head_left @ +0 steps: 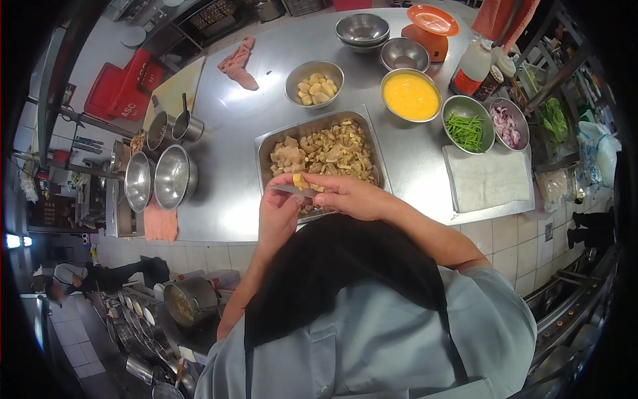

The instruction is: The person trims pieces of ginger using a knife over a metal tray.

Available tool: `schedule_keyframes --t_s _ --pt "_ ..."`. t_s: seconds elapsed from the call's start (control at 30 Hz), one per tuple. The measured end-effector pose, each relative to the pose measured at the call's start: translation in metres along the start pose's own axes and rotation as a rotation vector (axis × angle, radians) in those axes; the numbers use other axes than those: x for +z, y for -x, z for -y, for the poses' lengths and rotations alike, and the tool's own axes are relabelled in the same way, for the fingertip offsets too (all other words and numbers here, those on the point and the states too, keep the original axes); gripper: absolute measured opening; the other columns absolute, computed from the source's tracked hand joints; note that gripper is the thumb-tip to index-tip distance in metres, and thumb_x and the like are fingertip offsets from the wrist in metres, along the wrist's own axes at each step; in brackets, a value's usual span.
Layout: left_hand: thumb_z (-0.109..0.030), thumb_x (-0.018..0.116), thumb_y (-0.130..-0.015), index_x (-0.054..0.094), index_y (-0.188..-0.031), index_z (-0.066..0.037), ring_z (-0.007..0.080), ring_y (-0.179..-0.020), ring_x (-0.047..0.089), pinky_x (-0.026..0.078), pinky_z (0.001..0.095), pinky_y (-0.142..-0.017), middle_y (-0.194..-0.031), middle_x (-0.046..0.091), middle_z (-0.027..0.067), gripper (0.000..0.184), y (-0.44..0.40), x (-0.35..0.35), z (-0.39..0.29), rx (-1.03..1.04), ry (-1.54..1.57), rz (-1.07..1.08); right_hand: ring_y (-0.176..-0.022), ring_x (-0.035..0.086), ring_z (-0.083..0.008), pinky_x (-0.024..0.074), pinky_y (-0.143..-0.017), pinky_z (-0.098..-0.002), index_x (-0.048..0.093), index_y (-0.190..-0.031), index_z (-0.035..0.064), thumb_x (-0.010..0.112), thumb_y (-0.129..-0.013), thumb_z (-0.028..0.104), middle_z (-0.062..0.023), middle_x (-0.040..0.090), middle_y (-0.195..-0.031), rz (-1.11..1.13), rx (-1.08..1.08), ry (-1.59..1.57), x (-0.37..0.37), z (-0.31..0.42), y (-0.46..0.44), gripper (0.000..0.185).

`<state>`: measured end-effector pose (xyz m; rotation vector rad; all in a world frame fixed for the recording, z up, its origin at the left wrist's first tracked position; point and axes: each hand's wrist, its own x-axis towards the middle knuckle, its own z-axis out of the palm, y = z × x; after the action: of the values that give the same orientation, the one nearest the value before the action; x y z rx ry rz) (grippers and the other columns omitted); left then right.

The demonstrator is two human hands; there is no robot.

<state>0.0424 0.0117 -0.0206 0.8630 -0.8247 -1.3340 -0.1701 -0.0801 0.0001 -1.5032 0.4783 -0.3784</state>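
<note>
Cutting work over the deep metal tray (264,149) is how I read the step in hand from my remote seat. The tray sits on the steel tabletop (226,166), just ahead of the person's body. The left hand (276,213) is narrow, pinching a yellow piece (299,180) close to the blade, thumb below and fingers above. The right hand (352,196) is also narrow and seems to hold the knife (287,189), its thin blade pointing towards nine o'clock; the handle is hidden, so I cannot tell how far the fingers wrap around it.

Both hands are above the tray's near side, at about six o'clock. Beneath and beyond them lie pale chunks (288,158) mixed with yellow bits. From the tray's centre I put a bowl of larger yellow pieces (290,83) at twelve o'clock, a bowl of yellow liquid (436,112) near two, and chopped greens (465,132) between two and three. Two steel bowls stand at nine.

In my judgement, any further stroke calls for a short, controlled push, the left fingertips clear of the edge and the piece held over the tray.
</note>
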Motion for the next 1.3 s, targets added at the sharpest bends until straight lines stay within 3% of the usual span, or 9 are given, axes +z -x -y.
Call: schedule_keyframes --t_s 0.23,0.33,0.53,0.63,0.83,0.93,1.03,1.23,1.3 --pt "0.003 0.059 -0.100 0.050 -0.137 0.003 0.0234 -0.113 0.067 0.056 0.0395 -0.097 -0.129 0.064 0.0153 0.038 -0.004 0.001 -0.001 -0.011 -0.016 -0.023 -0.071 0.047 -0.0080 0.0420 -0.063 -0.0257 0.034 -0.164 0.0117 0.054 -0.109 0.020 0.0014 0.051 -0.082 0.052 0.093 -0.238 0.000 -0.003 0.001 0.060" --pt "-0.002 0.062 -0.102 0.052 -0.134 0.002 0.0173 -0.104 0.067 0.055 0.0333 -0.093 -0.119 0.066 0.0113 0.033 -0.003 0.016 -0.005 0.056 -0.133 -0.086 -0.069 0.046 -0.0083 0.0407 -0.062 -0.0255 0.034 -0.164 0.0135 0.055 -0.109 0.020 0.0026 0.048 -0.079 0.029 0.105 -0.221 0.000 0.005 0.003 0.060" --pt "-0.002 0.060 -0.103 0.056 -0.123 0.002 0.0188 -0.097 0.068 0.057 0.0352 -0.087 -0.117 0.067 0.0119 0.021 0.000 0.011 -0.004 0.066 -0.018 -0.059 -0.073 0.051 -0.0106 0.0444 -0.066 -0.0283 0.041 -0.160 0.0138 0.056 -0.108 0.020 -0.0014 0.055 -0.083 0.031 0.108 -0.162 0.000 0.001 0.001 0.055" --pt "-0.008 0.060 -0.104 0.059 -0.123 -0.001 0.0232 -0.097 0.070 0.058 0.0377 -0.085 -0.119 0.069 0.0139 0.021 0.001 0.005 -0.005 -0.012 0.112 -0.049 -0.070 0.044 -0.0075 0.0411 -0.063 -0.0253 0.039 -0.162 0.0165 0.055 -0.109 0.018 0.0035 0.050 -0.083 -0.022 -0.017 0.008 0.005 -0.008 -0.001 0.055" --pt "-0.013 0.056 -0.106 0.059 -0.123 -0.002 0.0222 -0.088 0.068 0.056 0.0377 -0.079 -0.113 0.070 0.0129 0.020 -0.001 0.008 -0.008 -0.098 0.128 -0.128 -0.072 0.053 -0.0147 0.0472 -0.069 -0.0321 0.035 -0.162 0.0145 0.053 -0.108 0.018 -0.0039 0.054 -0.080 -0.124 -0.189 0.115 0.009 -0.013 -0.004 0.057" --pt "-0.015 0.054 -0.107 0.055 -0.127 -0.002 0.0217 -0.086 0.066 0.055 0.0368 -0.079 -0.112 0.069 0.0132 0.024 -0.004 0.003 -0.004 -0.108 0.172 -0.141 -0.067 0.042 -0.0080 0.0391 -0.062 -0.0243 0.027 -0.166 0.0198 0.052 -0.110 0.020 0.0030 0.044 -0.076 0.057 0.063 -0.314 0.001 -0.007 0.000 0.062" --pt "-0.012 0.049 -0.108 0.055 -0.128 -0.001 0.0219 -0.090 0.066 0.054 0.0340 -0.081 -0.110 0.068 0.0140 0.023 -0.005 0.004 -0.008 -0.154 0.248 -0.195 -0.065 0.039 -0.0079 0.0372 -0.060 -0.0235 0.022 -0.167 0.0214 0.051 -0.110 0.021 0.0041 0.040 -0.075 0.073 0.159 -0.457 -0.008 0.010 0.005 0.064" --pt "-0.008 0.057 -0.105 0.054 -0.137 -0.002 0.0202 -0.100 0.064 0.053 0.0331 -0.085 -0.119 0.068 0.0134 0.033 -0.008 0.004 -0.010 -0.190 0.299 -0.139 -0.071 0.047 -0.0097 0.0433 -0.066 -0.0265 0.023 -0.167 0.0165 0.053 -0.109 0.024 0.0010 0.051 -0.082 -0.031 0.035 -0.139 -0.003 0.004 0.002 0.066" --pt "-0.008 0.059 -0.104 0.055 -0.138 -0.002 0.0200 -0.103 0.065 0.053 0.0328 -0.087 -0.121 0.068 0.0138 0.035 -0.008 0.002 -0.007 -0.177 0.292 -0.113 -0.080 0.053 -0.0144 0.0468 -0.074 -0.0297 0.029 -0.164 0.0106 0.057 -0.105 0.022 -0.0063 0.057 -0.094 -0.087 -0.032 0.017 0.003 0.004 0.001 0.066"
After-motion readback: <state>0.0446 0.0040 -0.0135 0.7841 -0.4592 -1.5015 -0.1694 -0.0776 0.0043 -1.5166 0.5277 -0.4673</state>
